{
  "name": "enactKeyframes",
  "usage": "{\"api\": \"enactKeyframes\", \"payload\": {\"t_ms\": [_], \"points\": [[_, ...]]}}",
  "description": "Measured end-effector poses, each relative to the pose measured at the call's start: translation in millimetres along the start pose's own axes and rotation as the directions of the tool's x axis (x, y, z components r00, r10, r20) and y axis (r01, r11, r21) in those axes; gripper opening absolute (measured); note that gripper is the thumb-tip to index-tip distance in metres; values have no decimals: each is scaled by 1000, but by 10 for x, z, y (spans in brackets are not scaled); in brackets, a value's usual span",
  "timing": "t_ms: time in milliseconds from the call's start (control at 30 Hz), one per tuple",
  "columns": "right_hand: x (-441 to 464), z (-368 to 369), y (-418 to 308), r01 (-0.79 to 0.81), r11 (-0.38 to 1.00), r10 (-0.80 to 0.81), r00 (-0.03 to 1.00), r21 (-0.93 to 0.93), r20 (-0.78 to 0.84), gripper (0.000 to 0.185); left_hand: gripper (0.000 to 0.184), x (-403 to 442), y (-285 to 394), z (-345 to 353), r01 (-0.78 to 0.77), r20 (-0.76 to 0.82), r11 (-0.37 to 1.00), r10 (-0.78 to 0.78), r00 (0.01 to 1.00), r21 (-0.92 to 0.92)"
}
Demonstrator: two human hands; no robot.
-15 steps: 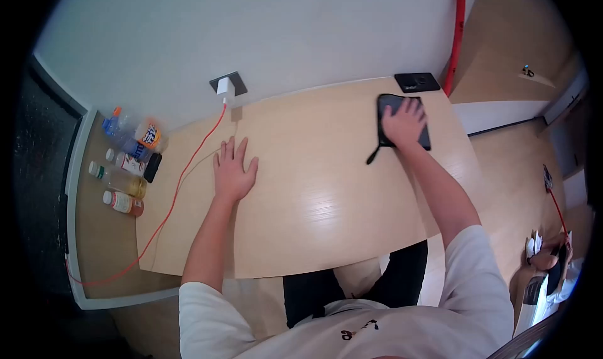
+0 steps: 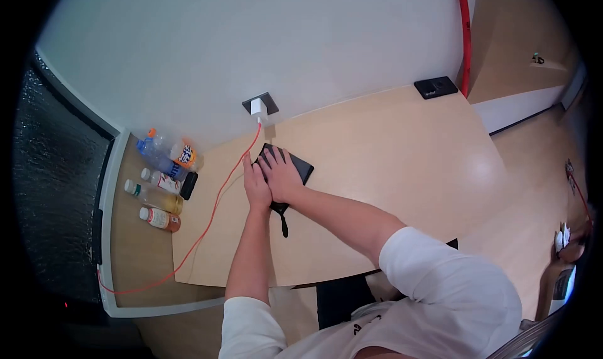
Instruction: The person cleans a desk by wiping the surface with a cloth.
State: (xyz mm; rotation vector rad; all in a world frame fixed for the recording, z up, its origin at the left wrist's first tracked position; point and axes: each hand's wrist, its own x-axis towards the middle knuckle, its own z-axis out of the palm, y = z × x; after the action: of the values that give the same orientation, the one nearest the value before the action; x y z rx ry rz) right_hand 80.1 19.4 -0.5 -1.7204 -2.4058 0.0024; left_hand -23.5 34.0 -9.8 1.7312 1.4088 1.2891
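A flat black zip pouch with a wrist strap lies on the wooden table, left of its middle. My right hand rests flat on top of it, fingers stretched out and slightly spread. Along the pouch's left edge lies my left hand, its fingers extended and its thumb side close against the right hand. The strap hangs out toward the table's front edge. Part of the pouch is hidden under both hands.
A red cable runs from a white charger in the wall socket, passing close left of my left hand. Several bottles stand at the left with a small black object. A black phone lies at the back right.
My right hand has slid the pouch from the table's right side to the left, up against my left hand. The pouch has turned. The camera view has shifted and tilted.
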Motion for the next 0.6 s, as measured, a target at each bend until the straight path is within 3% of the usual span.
{"api": "enactKeyframes", "payload": {"t_ms": [100,200,267,433,600], "points": [[27,65,181,66,996,-67,998,53,19,75,45,-17,-304,92,-121,22,935,121,992,334],[-110,-151,728,-82,970,109,988,229,-106,73,49,-131,-20,84,-120,46,783,116,992,610],[-240,-152,1370,-250,955,274,949,156,-157,74,53,-157,-33,135,-35,3,686,48,999,727],[-1130,-425,2845,-586,809,583,809,-33,-75,76,58,-81,74,144,28,23,613,-75,997,789],[-1678,-566,3124,-649,757,645,761,-77,-68,77,64,-110,203,66,-6,130,590,-169,977,807]]}}
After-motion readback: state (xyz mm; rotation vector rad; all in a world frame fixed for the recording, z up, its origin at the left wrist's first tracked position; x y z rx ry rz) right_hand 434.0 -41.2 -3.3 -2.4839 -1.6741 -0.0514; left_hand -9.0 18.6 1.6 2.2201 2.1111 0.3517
